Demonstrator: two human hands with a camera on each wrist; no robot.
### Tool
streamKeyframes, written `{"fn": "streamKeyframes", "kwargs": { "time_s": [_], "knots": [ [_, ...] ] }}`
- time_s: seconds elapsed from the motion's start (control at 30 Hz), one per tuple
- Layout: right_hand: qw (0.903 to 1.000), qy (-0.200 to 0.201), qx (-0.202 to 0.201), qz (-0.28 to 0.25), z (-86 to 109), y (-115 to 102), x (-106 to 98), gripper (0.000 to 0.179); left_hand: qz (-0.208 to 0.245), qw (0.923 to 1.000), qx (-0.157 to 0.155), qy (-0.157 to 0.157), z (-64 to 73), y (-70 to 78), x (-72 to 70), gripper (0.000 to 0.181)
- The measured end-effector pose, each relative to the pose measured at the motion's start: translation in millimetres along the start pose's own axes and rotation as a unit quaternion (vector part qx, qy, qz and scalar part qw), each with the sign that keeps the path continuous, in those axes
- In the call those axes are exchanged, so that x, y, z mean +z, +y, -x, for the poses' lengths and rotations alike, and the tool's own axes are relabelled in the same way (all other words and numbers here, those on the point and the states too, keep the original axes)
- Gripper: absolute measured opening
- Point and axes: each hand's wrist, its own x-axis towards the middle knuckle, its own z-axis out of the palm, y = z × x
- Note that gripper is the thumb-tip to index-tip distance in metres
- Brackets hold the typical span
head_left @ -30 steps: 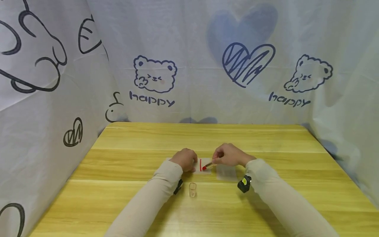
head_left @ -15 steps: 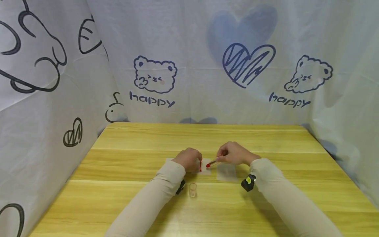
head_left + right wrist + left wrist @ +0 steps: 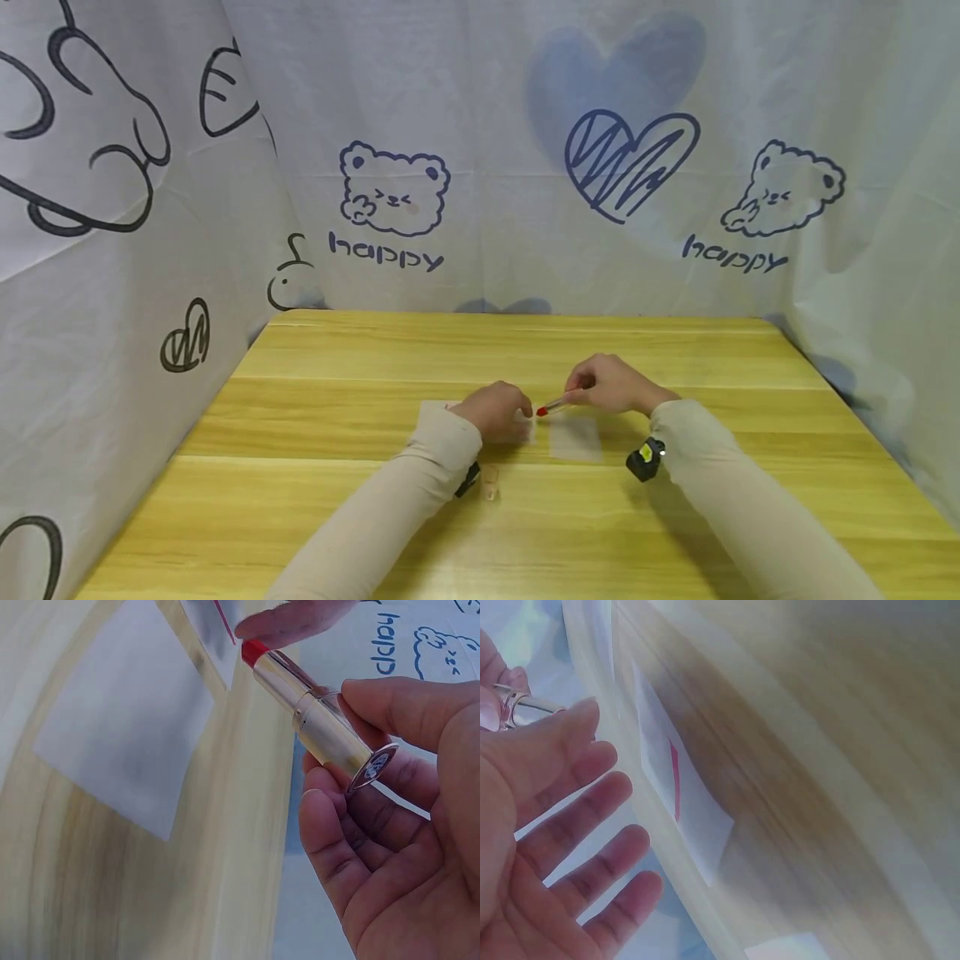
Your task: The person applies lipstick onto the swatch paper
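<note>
My right hand [image 3: 611,383] grips a lipstick [image 3: 330,739] by its gold tube, the red tip pointing left. The right wrist view shows thumb and fingers round the base. My left hand [image 3: 498,412] hovers over a small white paper [image 3: 694,806] bearing a red stroke. Its fingers are spread and loosely bent, with nothing held, and their tips are close to the lipstick's red end; whether they touch cannot be told. From the head view, this hand hides most of that paper. Another white paper [image 3: 575,439] lies to the right, below the lipstick.
A small see-through cap [image 3: 491,483] stands on the wooden table [image 3: 337,508], just right of the left wrist. Part of a further paper [image 3: 431,410] with a red mark shows left of the left hand. White curtains [image 3: 510,225] with drawings surround the table.
The right hand has lifted the lipstick off the marked paper and drawn it right and slightly back. My left hand has followed rightward, now covering the red stroke in the head view.
</note>
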Motion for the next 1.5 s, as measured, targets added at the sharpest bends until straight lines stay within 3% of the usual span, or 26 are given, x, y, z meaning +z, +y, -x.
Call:
{"fn": "streamKeyframes", "kwargs": {
  "time_s": [0.37, 0.67, 0.9, 1.13, 1.5],
  "knots": [
    [0.9995, 0.012, 0.025, -0.013, 8.9, 14.7, -6.2, 0.009, 0.025, 0.9971, 0.056, -0.045, -4.2, 8.1, 3.8, 0.025],
    [0.9986, 0.025, 0.044, -0.017, 12.2, 23.1, -9.2, 0.011, 0.0, 0.989, 0.12, -0.087, -7.1, 11.0, 6.6, 0.024],
    [0.9975, 0.034, 0.059, -0.02, 12.1, 27.4, -6.5, 0.012, -0.014, 0.9888, 0.096, -0.114, -8.8, 13.5, 10.2, 0.036],
    [0.9968, 0.051, 0.06, -0.01, 10.5, 33.0, -1.5, 0.012, -0.041, 0.9913, 0.08, -0.096, -9.6, 14.0, 10.7, 0.03],
    [0.9963, 0.055, 0.066, -0.004, 11.0, 34.9, 1.1, 0.011, -0.039, 0.9936, 0.045, -0.096, -6.0, 15.3, 6.0, 0.03]
  ]
}}
